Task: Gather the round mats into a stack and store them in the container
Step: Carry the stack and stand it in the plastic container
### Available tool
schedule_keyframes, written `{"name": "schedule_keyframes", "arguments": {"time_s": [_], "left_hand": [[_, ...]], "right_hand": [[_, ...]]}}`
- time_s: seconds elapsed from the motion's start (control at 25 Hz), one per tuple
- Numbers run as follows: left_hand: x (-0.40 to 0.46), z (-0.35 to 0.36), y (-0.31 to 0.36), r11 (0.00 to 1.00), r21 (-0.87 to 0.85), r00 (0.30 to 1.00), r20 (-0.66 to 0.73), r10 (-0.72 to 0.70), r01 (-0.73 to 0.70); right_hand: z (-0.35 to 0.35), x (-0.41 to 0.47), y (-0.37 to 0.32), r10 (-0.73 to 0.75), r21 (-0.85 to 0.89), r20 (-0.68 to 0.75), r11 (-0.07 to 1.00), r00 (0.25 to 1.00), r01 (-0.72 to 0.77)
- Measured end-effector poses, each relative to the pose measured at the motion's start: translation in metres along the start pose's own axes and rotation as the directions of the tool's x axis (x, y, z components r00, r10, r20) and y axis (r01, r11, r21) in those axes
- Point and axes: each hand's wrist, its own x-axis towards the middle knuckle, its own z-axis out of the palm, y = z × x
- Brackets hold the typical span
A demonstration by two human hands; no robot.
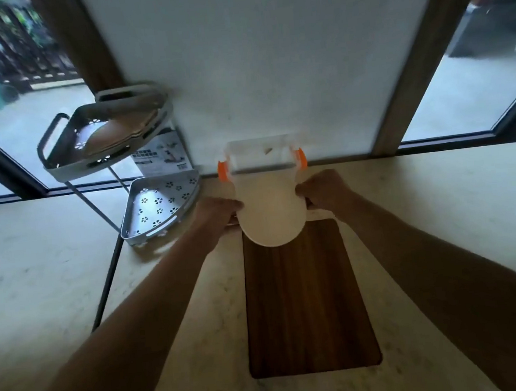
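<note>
A cream-coloured stack of round mats (270, 213) is held between both hands just above the countertop, bent inward at its sides. My left hand (217, 210) grips its left edge and my right hand (321, 190) grips its right edge. The far end of the stack reaches into the mouth of a clear plastic container (261, 150) with orange latches (222, 170), which stands against the wall. The near, rounded end of the mats hangs over the far edge of a dark wooden board (308, 304).
A grey two-tier corner rack (112, 153) stands at the left; its upper tier holds brownish flat pieces, its lower perforated tray (159, 205) is close to my left hand. A printed box (163, 154) sits behind it. Windows flank the white wall.
</note>
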Motion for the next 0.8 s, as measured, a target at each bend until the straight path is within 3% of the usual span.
{"name": "schedule_keyframes", "arguments": {"time_s": [0.24, 0.4, 0.52, 0.64, 0.8], "left_hand": [[0.067, -0.005, 0.047, 0.992, 0.109, 0.998, 0.023, 0.061, -0.063], [0.120, -0.008, 0.075, 0.971, 0.178, 0.987, 0.028, 0.156, -0.159], [0.162, -0.008, 0.091, 0.934, 0.278, 0.973, 0.011, 0.230, -0.224], [0.200, -0.006, 0.102, 0.843, 0.452, 0.951, 0.038, 0.307, -0.291], [0.237, 0.004, 0.093, 0.639, 0.683, 0.903, 0.070, 0.425, -0.354]], "right_hand": [[0.001, 0.056, -0.038, -0.119, -0.131, -0.026, 0.985, 0.993, 0.114], [-0.001, 0.107, -0.062, -0.162, -0.093, -0.078, 0.984, 0.984, 0.155], [-0.004, 0.148, -0.074, -0.278, -0.169, -0.107, 0.951, 0.955, 0.258], [-0.005, 0.181, -0.076, -0.401, -0.252, -0.095, 0.895, 0.911, 0.367], [0.000, 0.213, -0.057, -0.555, -0.392, -0.038, 0.773, 0.831, 0.499]]}}
